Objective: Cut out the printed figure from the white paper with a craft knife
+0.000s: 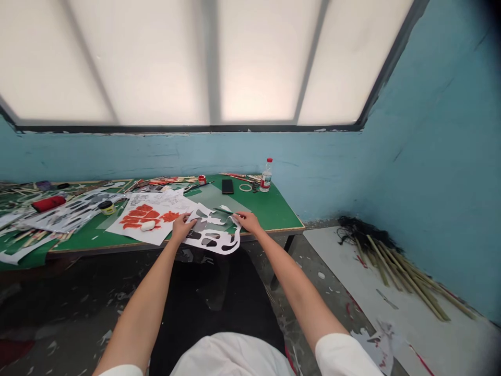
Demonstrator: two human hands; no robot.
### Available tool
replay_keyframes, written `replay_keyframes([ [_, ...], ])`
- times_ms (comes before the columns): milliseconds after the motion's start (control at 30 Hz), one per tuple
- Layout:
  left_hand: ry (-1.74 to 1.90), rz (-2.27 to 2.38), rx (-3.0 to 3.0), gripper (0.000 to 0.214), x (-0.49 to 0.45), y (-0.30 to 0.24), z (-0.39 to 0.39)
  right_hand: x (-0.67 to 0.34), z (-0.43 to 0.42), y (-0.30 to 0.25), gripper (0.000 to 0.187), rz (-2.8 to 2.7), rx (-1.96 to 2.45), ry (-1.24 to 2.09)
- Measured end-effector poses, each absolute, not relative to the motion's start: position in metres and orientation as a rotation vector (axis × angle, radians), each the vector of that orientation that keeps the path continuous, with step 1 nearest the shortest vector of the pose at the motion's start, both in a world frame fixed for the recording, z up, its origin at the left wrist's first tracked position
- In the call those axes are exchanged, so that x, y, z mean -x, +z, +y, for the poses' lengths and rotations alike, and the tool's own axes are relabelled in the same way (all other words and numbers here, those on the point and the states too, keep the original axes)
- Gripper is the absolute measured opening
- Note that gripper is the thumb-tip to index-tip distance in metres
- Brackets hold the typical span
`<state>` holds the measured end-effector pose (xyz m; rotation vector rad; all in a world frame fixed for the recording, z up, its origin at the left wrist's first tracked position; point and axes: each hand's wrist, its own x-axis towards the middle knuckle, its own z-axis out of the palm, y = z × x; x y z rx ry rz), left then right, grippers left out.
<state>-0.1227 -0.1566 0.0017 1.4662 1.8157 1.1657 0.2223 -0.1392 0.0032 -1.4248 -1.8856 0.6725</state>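
A white paper cutout (219, 245) with several curved openings lies at the table's front edge, its near part hanging past the edge. My left hand (182, 227) pinches the cutout's left side. At its upper right, my right hand (247, 221) is closed around a slim, dark green pen-like tool (223, 211) that points left over the paper. The tool's exact kind is too small to make out. Left of my left hand is a white sheet (133, 201) with orange-red painted shapes, and a small white oval object (147, 225) rests on it.
Behind the cutout are a black phone (227, 186), a tape ring (245, 187), a red paint jar (202, 179) and a capped bottle (265, 177). A yellow-labelled jar (107, 208) and a red roll (48, 203) are leftward. Bamboo sticks (403, 271) lie on the right.
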Motion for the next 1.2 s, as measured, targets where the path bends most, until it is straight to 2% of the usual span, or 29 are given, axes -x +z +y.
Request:
replay_keyframes([
  [200, 1.202, 1.794, -1.408, 0.04, 0.121, 0.001, -0.157, -0.233, -0.128, 0.008, 0.037, -1.666, 1.428, 0.803],
  [500, 1.383, 1.66, -1.194, 0.04, 0.126, -0.004, -0.149, -0.238, -0.132, 0.003, 0.037, -1.337, 1.549, 0.614],
  [633, 1.537, 1.556, -1.002, 0.04, 0.135, -0.007, -0.143, -0.235, -0.132, 0.002, 0.034, -1.316, 1.609, 0.536],
  [833, 1.711, 1.384, -0.748, 0.043, 0.15, -0.01, -0.134, -0.233, -0.132, 0.005, 0.042, -1.306, 1.757, 0.391],
  [1200, 1.68, 1.227, -0.778, 0.039, 0.143, -0.022, -0.135, -0.216, -0.139, 0.014, 0.044, -1.558, 2.038, 0.121],
])
